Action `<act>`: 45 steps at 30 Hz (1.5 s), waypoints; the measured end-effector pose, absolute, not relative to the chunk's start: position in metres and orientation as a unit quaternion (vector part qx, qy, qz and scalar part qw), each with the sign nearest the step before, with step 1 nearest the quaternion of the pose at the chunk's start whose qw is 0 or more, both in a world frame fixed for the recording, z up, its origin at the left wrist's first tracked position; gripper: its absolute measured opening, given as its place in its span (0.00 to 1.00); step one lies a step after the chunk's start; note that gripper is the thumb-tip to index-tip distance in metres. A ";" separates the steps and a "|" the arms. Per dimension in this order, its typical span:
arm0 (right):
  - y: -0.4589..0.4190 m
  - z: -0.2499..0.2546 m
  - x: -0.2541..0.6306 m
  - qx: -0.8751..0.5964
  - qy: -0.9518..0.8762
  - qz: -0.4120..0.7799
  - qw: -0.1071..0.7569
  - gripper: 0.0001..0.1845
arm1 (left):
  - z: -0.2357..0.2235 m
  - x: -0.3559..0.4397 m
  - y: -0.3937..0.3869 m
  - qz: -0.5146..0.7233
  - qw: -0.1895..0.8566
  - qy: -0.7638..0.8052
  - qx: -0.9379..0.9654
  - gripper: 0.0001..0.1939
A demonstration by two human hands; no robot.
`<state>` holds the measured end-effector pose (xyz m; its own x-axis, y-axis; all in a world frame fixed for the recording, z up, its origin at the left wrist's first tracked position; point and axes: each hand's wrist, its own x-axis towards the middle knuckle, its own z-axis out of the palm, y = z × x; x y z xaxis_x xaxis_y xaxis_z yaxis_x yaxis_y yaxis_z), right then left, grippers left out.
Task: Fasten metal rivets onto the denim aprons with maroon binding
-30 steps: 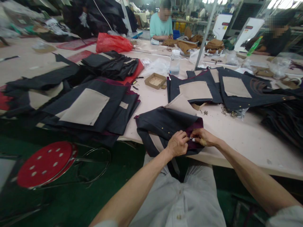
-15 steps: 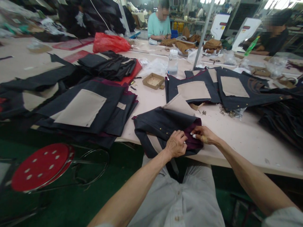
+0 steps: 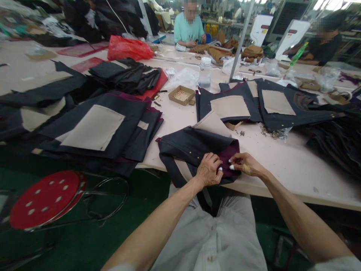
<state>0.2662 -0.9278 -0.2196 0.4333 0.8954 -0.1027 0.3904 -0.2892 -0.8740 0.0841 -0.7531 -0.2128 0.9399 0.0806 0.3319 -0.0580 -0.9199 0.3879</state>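
A dark apron-like fabric piece [image 3: 201, 139] with a maroon underside lies bunched at the table's front edge. Small brass-coloured studs dot its dark face, and a beige patch [image 3: 214, 123] folds up behind it. My left hand [image 3: 209, 169] is closed on the turned-up edge, its thumb tip wrapped in white. Just right of it, my right hand [image 3: 244, 164] hovers at the maroon side [image 3: 227, 158]. Its white-wrapped thumb and forefinger are slightly apart, and nothing shows between them. A strip of tape circles one of its fingers.
Dark panels with beige patches lie in stacks left [image 3: 93, 128] and right [image 3: 229, 107]. A cardboard tray [image 3: 182, 96] holds small metal parts; loose ones [image 3: 272, 132] lie right. Behind stand a clear jar [image 3: 205, 75] and a pole [image 3: 239, 45]. A red stool [image 3: 46, 199] is left. Two people sit opposite.
My right hand has drawn back slightly from my left, and its thumb and forefinger have parted. My left hand keeps its hold on the fabric. The view has shifted slightly.
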 end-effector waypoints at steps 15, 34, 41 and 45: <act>-0.877 -0.204 0.239 -0.794 -0.575 0.166 0.109 0.05 | -0.215 0.083 -0.762 0.186 0.164 0.046 0.968 0.08; -0.886 -0.205 0.235 -0.779 -0.620 0.085 0.044 0.08 | -0.215 0.080 -0.762 0.194 0.172 0.031 0.966 0.08; -0.893 -0.205 0.235 -0.759 -0.636 0.118 0.078 0.09 | -0.213 0.076 -0.760 0.193 0.170 0.030 0.966 0.09; -0.913 -0.203 0.233 -0.742 -0.629 0.161 0.166 0.07 | -0.214 0.075 -0.760 0.191 0.171 0.029 0.966 0.08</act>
<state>0.2326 -0.9133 -0.2034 0.1576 0.9870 -0.0303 0.8803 -0.1543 -0.4486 0.0747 -0.7596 -0.2135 0.9256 0.1217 0.3585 -0.0087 -0.9398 0.3416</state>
